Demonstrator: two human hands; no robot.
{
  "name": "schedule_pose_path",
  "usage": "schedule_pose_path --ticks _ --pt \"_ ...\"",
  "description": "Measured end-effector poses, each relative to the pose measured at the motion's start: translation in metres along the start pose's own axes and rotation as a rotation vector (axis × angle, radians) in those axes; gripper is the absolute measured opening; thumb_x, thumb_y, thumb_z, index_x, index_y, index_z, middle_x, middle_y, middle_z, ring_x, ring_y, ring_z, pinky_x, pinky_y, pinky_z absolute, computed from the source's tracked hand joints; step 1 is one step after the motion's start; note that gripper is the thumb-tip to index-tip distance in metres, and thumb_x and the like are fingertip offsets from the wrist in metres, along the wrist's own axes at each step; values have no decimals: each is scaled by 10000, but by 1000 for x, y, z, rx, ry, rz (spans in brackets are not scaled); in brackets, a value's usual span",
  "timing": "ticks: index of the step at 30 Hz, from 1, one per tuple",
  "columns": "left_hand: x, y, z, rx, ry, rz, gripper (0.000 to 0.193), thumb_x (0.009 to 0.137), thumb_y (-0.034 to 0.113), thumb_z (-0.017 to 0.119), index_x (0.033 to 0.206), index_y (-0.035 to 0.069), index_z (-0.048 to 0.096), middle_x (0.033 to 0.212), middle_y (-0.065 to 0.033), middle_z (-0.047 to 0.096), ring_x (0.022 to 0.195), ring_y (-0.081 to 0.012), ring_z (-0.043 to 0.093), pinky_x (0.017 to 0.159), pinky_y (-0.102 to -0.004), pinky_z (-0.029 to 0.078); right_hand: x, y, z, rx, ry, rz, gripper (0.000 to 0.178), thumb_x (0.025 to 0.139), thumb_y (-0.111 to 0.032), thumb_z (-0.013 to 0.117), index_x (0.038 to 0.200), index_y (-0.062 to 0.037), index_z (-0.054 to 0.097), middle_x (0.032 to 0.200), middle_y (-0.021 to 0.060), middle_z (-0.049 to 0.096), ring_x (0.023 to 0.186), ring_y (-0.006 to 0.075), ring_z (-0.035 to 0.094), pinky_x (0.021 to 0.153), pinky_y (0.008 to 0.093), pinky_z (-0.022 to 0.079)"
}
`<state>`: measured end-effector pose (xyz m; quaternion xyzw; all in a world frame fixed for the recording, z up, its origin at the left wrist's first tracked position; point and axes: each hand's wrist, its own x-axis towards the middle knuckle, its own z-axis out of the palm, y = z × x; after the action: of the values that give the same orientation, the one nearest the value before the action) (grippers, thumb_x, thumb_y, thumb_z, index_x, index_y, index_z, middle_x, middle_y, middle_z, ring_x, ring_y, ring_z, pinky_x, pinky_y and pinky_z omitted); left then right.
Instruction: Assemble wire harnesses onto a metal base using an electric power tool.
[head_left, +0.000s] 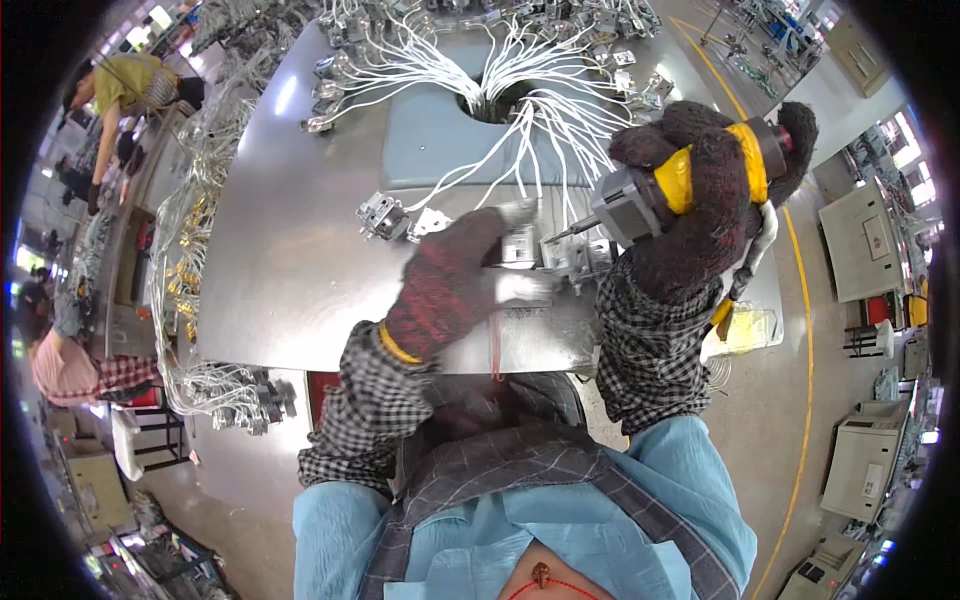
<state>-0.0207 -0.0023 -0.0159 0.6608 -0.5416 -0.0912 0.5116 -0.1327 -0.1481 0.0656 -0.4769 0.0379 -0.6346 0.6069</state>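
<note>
My right hand [715,185], in a dark knit glove, is wrapped round an electric screwdriver [628,205] with a grey head and yellow bands. Its thin bit points left, with the tip just above small metal and white fittings [570,258] near the table's front edge. My left hand [455,280], in a dark red-black glove with pale fingertips, is slightly blurred. Its thumb and forefinger are spread to either side of a small white block [519,246], with gaps showing between them and it. Further left lie a metal fitting [382,216] and a white one [430,223].
White wires [490,60] fan out from a hole in a blue-grey pad [425,150] on the metal table [270,260]. Fittings hang at their ends. Bundled wires [185,250] line the left side. Other people [135,85] sit at the far left. A red cord [496,350] hangs in front.
</note>
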Motion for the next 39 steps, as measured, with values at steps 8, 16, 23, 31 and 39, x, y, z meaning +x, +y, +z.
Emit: schedule_pose_path --ticks 8,16,23,31,39 --pt "13 2 -10 319 -235 -91 654 747 452 791 1214 34 604 998 -177 683 915 -314 690 770 -382 543 -15 15 4 126 -145 -94 739 871 -59 666 1461 -183 239 933 176 620 715 217 634 582 354 570" --pt "14 18 -19 206 -310 -291 720 697 441 821 1268 74 583 1111 -162 668 1030 -319 658 874 -410 514 -29 38 -4 -99 -352 -38 694 880 -138 685 1449 -157 289 1179 183 553 967 233 601 783 429 554" --pt "11 -12 -82 668 -21 24 598 776 236 790 1292 43 559 1189 -174 645 1102 -307 641 907 -394 513 -59 96 -42 1323 -186 1349 661 895 -355 701 1407 -51 415 1372 190 498 1243 268 546 1016 466 505" --pt "14 -3 -65 -110 -67 -275 498 775 148 798 1221 24 613 996 -53 661 911 -128 621 794 -283 518 -38 64 -32 1152 -21 1310 540 898 -140 690 1368 -27 449 1098 144 649 970 232 663 850 358 567" --pt "-12 -18 -47 189 -147 90 581 732 171 838 1246 32 604 1086 -128 668 926 -204 674 809 -338 538 -14 31 -4 31 -336 49 633 891 -79 620 1425 -102 281 945 172 650 753 250 672 616 378 578"
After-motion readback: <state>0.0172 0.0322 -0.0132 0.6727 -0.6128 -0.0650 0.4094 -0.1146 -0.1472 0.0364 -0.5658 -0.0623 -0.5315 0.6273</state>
